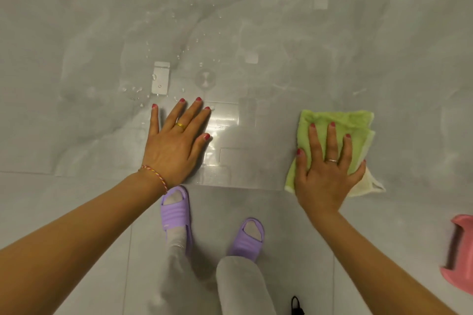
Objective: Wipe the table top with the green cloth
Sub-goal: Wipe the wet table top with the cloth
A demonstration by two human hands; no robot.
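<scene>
Head camera looks straight down over our two bare arms onto a glossy grey marbled counter that fills the upper part of the view; its near edge runs across just below our hands. Below that edge we see a pale tiled floor and our feet in purple slippers with grey trouser legs.

Our left hand lies flat on the counter, palm down, its grip apart with fingers spread and holding nothing. A gold ring sits on one finger and a red and yellow thread bracelet circles the wrist.

Our right hand presses flat on the green cloth, its grip apart with fingers stretched over the fabric rather than closed around it. The folded cloth lies on the counter at the right, close to the near edge, well apart from the left hand.

Small water droplets dot the counter just beyond the left fingertips. A pink object shows at the right border, cut off by the frame.
</scene>
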